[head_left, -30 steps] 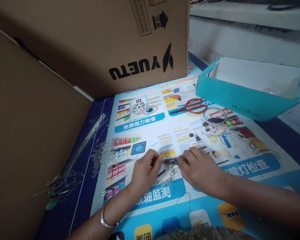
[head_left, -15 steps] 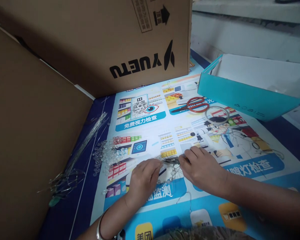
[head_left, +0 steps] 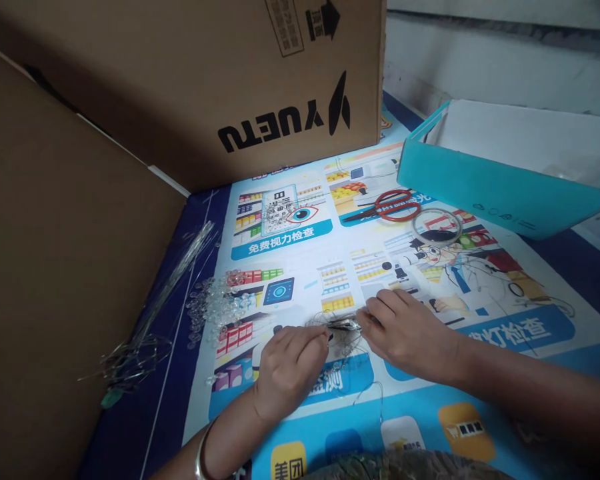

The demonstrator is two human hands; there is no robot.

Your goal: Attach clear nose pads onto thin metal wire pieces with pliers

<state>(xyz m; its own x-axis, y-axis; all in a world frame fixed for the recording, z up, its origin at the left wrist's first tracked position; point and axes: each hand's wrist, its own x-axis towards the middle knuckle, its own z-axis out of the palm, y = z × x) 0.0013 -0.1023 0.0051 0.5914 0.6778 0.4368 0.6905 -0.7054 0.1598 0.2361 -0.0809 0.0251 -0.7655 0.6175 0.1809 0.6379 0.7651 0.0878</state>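
Note:
My left hand [head_left: 287, 365] and my right hand [head_left: 407, 332] meet over a small bundle of thin metal wire [head_left: 341, 327] with clear beads on it, lying on a printed poster [head_left: 510, 333]. The right hand's fingertips pinch the bundle's right end. My left hand's fingers are curled closed at its left end, pinching a wire strand. A silver bangle [head_left: 200, 453] is on my left wrist. Loose clear beads [head_left: 213, 308] lie scattered left of my hands.
A large brown YUETU carton [head_left: 220, 87] stands at the back and a cardboard flap [head_left: 55, 253] rises at the left. Long wires [head_left: 150, 327] lie beside the flap. Red scissors [head_left: 387, 205], a clear tape ring [head_left: 437, 225] and a teal box [head_left: 495, 190] sit at the right.
My left hand has slid down and toward me along the wire, fingers closing tighter. My right hand has stayed on the bundle. The view has tilted slightly.

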